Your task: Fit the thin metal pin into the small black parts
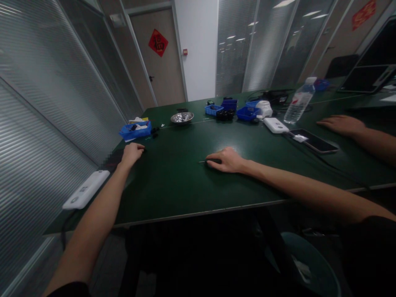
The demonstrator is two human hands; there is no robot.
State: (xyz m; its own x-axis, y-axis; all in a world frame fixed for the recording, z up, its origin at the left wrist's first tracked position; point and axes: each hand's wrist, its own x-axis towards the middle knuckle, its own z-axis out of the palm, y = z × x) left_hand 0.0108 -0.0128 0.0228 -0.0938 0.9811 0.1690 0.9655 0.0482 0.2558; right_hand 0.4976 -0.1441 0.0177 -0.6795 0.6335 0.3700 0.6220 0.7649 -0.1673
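Note:
My right hand (229, 160) rests on the green table (173, 181), closed around what looks like a small screwdriver (213, 160) with a dark handle. Its thin metal shaft points left, lying close above the tabletop. Further left, my left hand (131, 154) is near the table's left edge with its fingers drawn together. A tiny dark bit shows by the fingertips, too small to name. Just beyond that hand stands a blue tray (136, 131) with small parts and paper in it, and small black pieces (155, 131) lie beside it.
A metal bowl (182, 118) with small items stands mid-table. Several blue bins (247, 113) and black parts sit behind. At right are a white power bank (275, 125), a phone (314, 140), a water bottle (299, 103) and another person's hand (343, 123). A white device (86, 189) lies at left.

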